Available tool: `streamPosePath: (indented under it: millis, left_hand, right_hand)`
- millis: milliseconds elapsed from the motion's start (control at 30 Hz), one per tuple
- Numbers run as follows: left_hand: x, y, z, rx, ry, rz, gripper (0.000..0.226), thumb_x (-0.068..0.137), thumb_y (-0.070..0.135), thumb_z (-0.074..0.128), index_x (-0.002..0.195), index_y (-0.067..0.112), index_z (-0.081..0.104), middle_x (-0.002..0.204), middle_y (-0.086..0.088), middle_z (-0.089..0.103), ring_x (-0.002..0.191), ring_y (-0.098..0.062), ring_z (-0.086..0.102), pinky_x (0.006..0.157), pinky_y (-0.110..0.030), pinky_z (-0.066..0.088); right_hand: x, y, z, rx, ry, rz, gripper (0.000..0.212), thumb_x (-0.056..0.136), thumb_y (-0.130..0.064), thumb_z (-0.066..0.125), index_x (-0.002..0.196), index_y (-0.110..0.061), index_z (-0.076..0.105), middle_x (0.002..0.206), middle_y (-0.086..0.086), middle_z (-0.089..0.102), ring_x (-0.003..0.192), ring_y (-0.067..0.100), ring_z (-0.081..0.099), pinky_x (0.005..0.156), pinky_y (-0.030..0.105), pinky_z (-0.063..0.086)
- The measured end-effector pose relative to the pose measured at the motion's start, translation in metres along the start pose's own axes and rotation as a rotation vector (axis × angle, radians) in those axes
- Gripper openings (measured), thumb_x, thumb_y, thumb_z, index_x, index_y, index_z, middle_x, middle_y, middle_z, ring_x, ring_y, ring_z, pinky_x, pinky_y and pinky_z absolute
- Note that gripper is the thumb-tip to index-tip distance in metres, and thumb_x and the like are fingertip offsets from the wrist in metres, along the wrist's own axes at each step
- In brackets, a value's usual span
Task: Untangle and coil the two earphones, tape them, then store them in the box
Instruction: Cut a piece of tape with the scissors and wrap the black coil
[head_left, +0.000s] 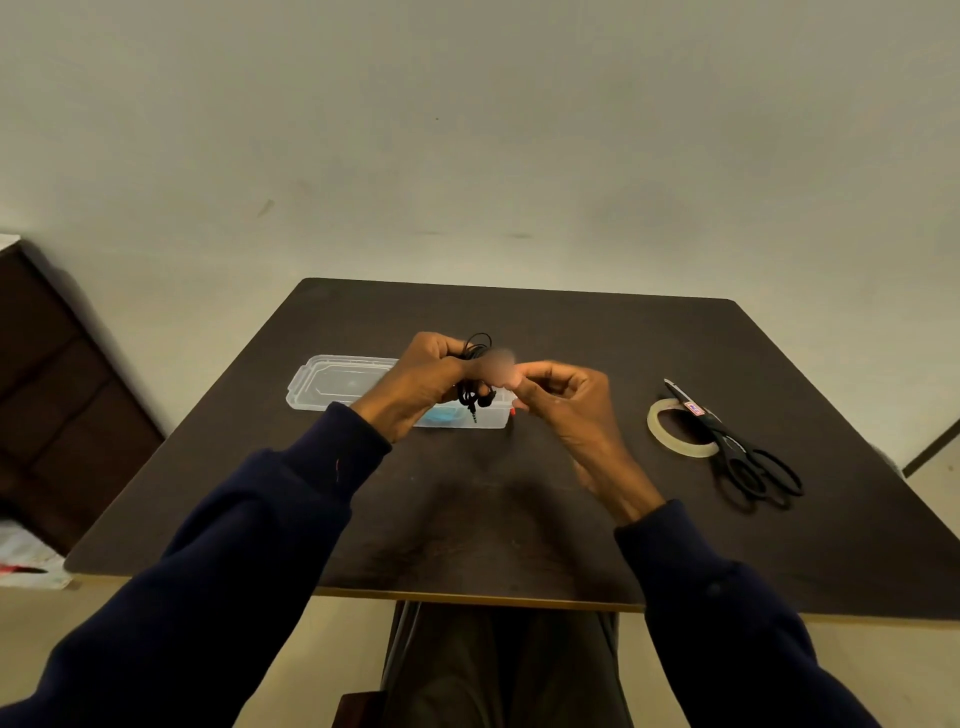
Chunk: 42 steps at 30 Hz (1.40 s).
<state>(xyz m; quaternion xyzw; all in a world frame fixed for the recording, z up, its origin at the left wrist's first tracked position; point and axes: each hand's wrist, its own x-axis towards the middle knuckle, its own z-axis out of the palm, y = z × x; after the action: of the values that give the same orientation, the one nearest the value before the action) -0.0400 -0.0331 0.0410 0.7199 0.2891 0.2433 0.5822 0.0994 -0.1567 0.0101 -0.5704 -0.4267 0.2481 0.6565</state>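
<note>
box (332, 382): clear plastic | table (467, 509): dark matt wood | tape roll (675, 441): glossy

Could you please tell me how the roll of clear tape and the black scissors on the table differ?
The pale, translucent, ring-shaped tape roll is round and lies flat; the long black scissors are narrow and dark. The tape roll sits underneath, while the scissors lie across its right side, blades shut, with the tip pointing away from the person. Both rest untouched on the right part of the dark wooden table.
</note>
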Motion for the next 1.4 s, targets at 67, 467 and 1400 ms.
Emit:
streamPosePath:
  millis: [67, 467, 1400]
  left_hand:
    - [0.001, 0.0, 0.001, 0.003, -0.003, -0.004, 0.017, 0.093, 0.015, 0.068, 0.101, 0.001, 0.073, 0.089, -0.015, 0.072, 0.072, -0.011, 0.066, 0.069, -0.02, 0.055]
    - [0.001, -0.004, -0.002, -0.189, -0.121, -0.07, 0.026, 0.097, 0.026, 0.063, 0.107, 0.006, 0.076, 0.102, -0.012, 0.075, 0.091, -0.019, 0.066, 0.09, -0.033, 0.053]
    - [-0.001, -0.005, 0.006, -0.309, -0.29, -0.076, 0.036, 0.105, 0.023, 0.05, 0.127, -0.001, 0.065, 0.099, -0.005, 0.072, 0.093, -0.013, 0.07, 0.077, -0.018, 0.052]
  right_hand:
    - [0.0, 0.0, -0.001, 0.033, -0.012, 0.048, 0.006, 0.086, -0.012, 0.078, 0.091, -0.015, 0.077, 0.091, 0.004, 0.079, 0.088, 0.015, 0.074, 0.077, 0.029, 0.062]
    - [-0.005, 0.002, -0.015, 0.276, -0.047, 0.287, 0.024, 0.091, -0.011, 0.072, 0.108, 0.005, 0.07, 0.088, 0.016, 0.073, 0.084, 0.026, 0.072, 0.081, 0.04, 0.062]
    - [-0.023, -0.019, -0.012, 0.193, 0.162, 0.417, 0.008, 0.088, -0.005, 0.074, 0.095, -0.001, 0.075, 0.073, 0.007, 0.073, 0.072, 0.017, 0.071, 0.072, 0.038, 0.063]
